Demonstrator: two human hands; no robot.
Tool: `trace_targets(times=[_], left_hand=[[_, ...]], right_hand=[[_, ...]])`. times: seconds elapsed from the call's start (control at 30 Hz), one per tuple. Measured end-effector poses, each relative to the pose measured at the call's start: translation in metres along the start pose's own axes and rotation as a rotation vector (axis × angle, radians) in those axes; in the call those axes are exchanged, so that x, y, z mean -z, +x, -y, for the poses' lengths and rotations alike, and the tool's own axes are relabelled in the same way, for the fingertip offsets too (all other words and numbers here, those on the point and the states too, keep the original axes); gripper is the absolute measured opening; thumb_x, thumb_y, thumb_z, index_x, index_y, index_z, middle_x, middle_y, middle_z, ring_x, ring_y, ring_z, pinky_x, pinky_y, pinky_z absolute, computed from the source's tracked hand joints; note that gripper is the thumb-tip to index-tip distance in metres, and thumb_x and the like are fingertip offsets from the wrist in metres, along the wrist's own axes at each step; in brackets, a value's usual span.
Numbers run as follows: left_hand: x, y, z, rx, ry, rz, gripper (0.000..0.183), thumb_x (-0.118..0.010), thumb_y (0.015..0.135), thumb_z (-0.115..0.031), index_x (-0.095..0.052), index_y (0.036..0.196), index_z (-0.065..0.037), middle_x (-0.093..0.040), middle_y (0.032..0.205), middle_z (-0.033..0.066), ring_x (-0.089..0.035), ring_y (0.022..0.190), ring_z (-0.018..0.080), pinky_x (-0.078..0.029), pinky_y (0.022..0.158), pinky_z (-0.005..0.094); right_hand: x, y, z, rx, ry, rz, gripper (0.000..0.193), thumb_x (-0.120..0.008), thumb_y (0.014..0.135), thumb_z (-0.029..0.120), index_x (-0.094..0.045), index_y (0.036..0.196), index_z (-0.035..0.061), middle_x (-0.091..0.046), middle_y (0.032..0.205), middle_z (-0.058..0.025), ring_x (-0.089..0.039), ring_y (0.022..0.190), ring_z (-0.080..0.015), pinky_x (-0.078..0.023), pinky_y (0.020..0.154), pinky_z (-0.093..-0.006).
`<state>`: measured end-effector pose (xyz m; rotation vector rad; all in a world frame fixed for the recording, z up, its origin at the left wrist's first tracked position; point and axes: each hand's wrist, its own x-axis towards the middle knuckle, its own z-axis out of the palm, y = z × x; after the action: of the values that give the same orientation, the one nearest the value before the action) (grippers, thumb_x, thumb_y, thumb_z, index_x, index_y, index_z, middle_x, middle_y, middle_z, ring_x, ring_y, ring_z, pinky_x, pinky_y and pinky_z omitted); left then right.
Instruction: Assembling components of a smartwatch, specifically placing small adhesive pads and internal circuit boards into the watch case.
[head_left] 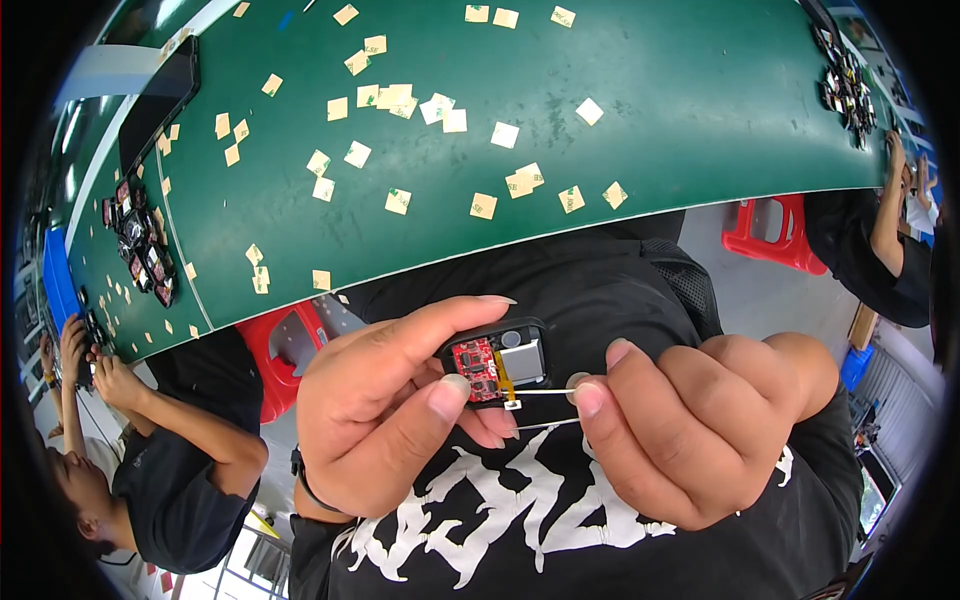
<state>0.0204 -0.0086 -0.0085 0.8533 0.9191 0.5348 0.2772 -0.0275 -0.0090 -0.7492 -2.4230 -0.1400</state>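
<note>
My left hand (390,400) grips a small black open electronic casing (544,330) between thumb and fingers, above my lap. Inside the casing sit a red circuit board (472,358), a silver rectangular part (522,361) and a dark round part. A yellow-brown flex ribbon (504,375) runs down beside the board to a small white end at the casing's lower edge. My right hand (690,420) is closed in a pinch on what looks like thin metal tweezers (545,391). Their two slim prongs stand apart and point left; the upper one reaches close to the ribbon's end.
Beyond my lap lies a green table (640,120) scattered with square yellowish paper pieces (398,201). Dark piles of small devices lie at its left (140,240) and right ends. Red stools (775,235) stand either side. Co-workers sit at left (190,450) and far right.
</note>
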Motion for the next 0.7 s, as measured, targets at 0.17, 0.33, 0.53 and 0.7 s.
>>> trace_targets(times=[0.17, 0.33, 0.53, 0.7], left_hand=[[-0.0002, -0.0009, 0.0002, 0.0, 0.022, 0.008, 0.051, -0.06, 0.103, -0.014, -0.046, 0.141, 0.017, -0.07, 0.108, 0.0242, -0.075, 0.081, 0.0255, -0.065, 0.067, 0.0341], [-0.0003, -0.0007, 0.002, -0.038, 0.026, 0.025, 0.051, -0.06, 0.103, -0.015, -0.046, 0.141, 0.017, -0.07, 0.108, 0.0245, -0.075, 0.08, 0.0251, -0.065, 0.066, 0.0336], [-0.0026, -0.0014, 0.0049, -0.056, 0.008, 0.014, 0.052, -0.06, 0.103, -0.015, -0.046, 0.14, 0.018, -0.07, 0.106, 0.0244, -0.075, 0.079, 0.0248, -0.064, 0.065, 0.033], [-0.0048, -0.0015, 0.004, -0.103, 0.09, 0.003, 0.049, -0.061, 0.102, -0.017, -0.051, 0.136, 0.017, -0.071, 0.097, 0.0211, -0.074, 0.073, 0.0213, -0.063, 0.063, 0.0307]], right_hand=[[-0.0025, 0.0008, -0.0008, -0.007, 0.021, -0.011, 0.021, -0.077, 0.076, 0.004, -0.072, 0.095, -0.0028, -0.069, 0.081, -0.0116, -0.052, 0.059, -0.0134, -0.026, 0.048, -0.0256], [-0.0044, 0.0015, 0.0017, -0.017, 0.034, -0.028, 0.021, -0.077, 0.074, 0.004, -0.073, 0.094, -0.0025, -0.069, 0.08, -0.0113, -0.052, 0.058, -0.0135, -0.027, 0.047, -0.0249], [-0.0048, 0.0005, -0.0007, 0.02, 0.069, -0.029, 0.023, -0.076, 0.073, 0.004, -0.072, 0.094, -0.0036, -0.069, 0.08, -0.0123, -0.053, 0.059, -0.0137, -0.028, 0.046, -0.0246], [-0.0039, -0.0008, -0.0051, 0.05, 0.119, -0.018, 0.024, -0.073, 0.071, 0.002, -0.072, 0.094, -0.0049, -0.068, 0.079, -0.013, -0.052, 0.058, -0.014, -0.027, 0.045, -0.0245]])
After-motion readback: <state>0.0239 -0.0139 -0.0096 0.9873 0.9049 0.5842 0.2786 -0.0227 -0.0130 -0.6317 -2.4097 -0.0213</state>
